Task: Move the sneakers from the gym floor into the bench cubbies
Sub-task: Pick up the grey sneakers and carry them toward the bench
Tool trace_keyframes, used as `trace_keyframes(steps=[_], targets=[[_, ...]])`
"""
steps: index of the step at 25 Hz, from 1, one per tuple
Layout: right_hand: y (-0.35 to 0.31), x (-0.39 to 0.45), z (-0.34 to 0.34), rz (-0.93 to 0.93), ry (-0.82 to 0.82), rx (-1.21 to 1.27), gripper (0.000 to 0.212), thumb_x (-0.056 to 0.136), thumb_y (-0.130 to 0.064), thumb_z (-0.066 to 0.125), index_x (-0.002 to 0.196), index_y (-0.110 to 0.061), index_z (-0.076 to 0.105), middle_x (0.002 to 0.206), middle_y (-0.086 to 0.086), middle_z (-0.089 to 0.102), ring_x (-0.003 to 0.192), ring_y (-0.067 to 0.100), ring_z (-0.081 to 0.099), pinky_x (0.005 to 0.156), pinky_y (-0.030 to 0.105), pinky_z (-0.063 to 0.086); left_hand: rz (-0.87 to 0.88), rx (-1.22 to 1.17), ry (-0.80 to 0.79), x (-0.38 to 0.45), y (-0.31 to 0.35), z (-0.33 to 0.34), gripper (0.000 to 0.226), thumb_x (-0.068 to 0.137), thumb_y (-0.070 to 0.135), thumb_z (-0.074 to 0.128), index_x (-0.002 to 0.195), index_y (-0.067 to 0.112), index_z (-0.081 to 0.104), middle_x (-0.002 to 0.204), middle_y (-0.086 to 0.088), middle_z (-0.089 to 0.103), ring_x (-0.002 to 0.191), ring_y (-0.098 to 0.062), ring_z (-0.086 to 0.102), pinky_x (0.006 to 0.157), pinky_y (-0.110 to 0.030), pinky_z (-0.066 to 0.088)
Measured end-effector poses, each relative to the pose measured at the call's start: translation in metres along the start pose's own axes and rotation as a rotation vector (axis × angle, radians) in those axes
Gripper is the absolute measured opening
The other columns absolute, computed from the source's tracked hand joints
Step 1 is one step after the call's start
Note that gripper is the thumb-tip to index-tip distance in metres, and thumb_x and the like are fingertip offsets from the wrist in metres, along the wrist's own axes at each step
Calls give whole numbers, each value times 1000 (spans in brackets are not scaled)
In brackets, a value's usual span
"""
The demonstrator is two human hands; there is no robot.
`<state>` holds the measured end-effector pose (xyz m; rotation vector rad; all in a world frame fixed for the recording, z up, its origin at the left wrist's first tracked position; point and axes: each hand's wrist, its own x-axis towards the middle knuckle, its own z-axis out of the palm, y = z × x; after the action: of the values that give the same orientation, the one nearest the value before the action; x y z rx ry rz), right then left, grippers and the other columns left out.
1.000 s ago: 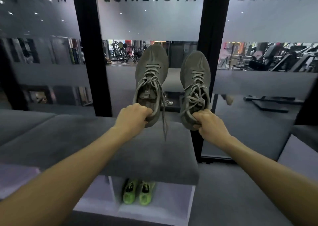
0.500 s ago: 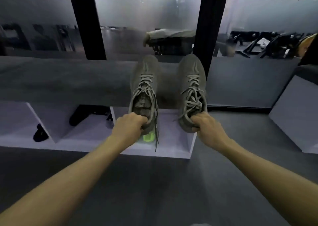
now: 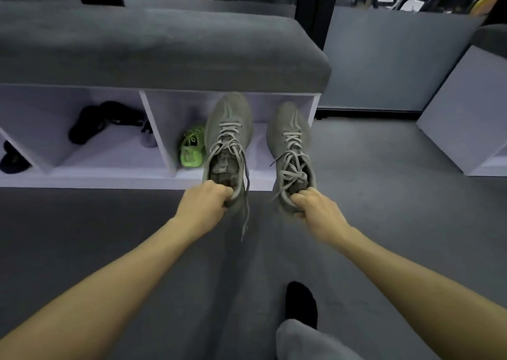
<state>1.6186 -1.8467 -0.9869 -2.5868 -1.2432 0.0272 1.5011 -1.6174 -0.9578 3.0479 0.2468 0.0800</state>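
The left sneaker [image 3: 227, 137] hides most of the green shoe [image 3: 191, 151] in the bench's right-end cubby [image 3: 175, 118]; each heel is buried in a closed hand, left hand [image 3: 204, 204] and right hand [image 3: 319, 211]; the dark shoes [image 3: 96, 121] in the next cubby blur together; another dark shoe [image 3: 12, 158] runs off the left edge.

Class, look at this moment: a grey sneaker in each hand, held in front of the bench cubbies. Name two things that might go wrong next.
1. The loose lace dangling from the sneaker in the left hand might snag on the cubby's edge or get trodden on.
2. The right-end cubby already holds a green sneaker; pushing both grey sneakers in may knock it or leave the right hand's sneaker catching the side wall.
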Motion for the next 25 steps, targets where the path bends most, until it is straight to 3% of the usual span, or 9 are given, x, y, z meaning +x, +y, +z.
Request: trace_keyframes(steps=[6, 10, 13, 15, 18, 25], targets=[[35, 70, 41, 52, -62, 9, 21, 79, -4, 58, 76, -18, 42, 92, 4, 57, 95, 26, 48, 61, 40, 46, -7, -17, -99, 76, -16, 55, 7, 78, 9, 61, 81, 14, 56, 84, -8, 60, 83, -34, 57, 59, -34, 38], [74, 141, 65, 102, -112, 12, 20, 80, -4, 53, 79, -19, 40, 90, 3, 49, 90, 30, 50, 60, 37, 41, -26, -50, -132, 153, -33, 83, 8, 80, 13, 63, 82, 14, 55, 86, -10, 61, 84, -35, 59, 63, -36, 44], [99, 188, 82, 134, -137, -13, 20, 82, -5, 51, 95, -19, 51, 99, 6, 49, 88, 33, 53, 64, 34, 41, -25, -70, -155, 206, -44, 102, 11, 81, 14, 63, 92, 13, 60, 94, -12, 63, 89, -35, 60, 67, -37, 48], [119, 223, 97, 139, -157, -9, 27, 82, -5, 52, 105, -17, 55, 106, 10, 53, 92, 35, 54, 67, 35, 42, -27, -90, -173, 244, -51, 118, 11, 82, 11, 62, 93, 10, 60, 96, -15, 62, 89, -35, 60, 67, -37, 48], [145, 266, 118, 151, -149, 15, 26, 82, -4, 53, 106, -14, 56, 109, 10, 57, 100, 33, 54, 77, 37, 48, -32, -92, -204, 290, -60, 139, 7, 83, 8, 60, 88, 11, 56, 95, -15, 61, 90, -35, 60, 66, -34, 45], [169, 319, 148, 236, -225, 4, 38, 92, -10, 48, 129, -17, 48, 133, 9, 45, 120, 29, 45, 96, 35, 43, -57, 12, -216, 343, -74, 188, 28, 87, 13, 57, 114, 17, 55, 108, -11, 61, 98, -32, 61, 71, -35, 47]])
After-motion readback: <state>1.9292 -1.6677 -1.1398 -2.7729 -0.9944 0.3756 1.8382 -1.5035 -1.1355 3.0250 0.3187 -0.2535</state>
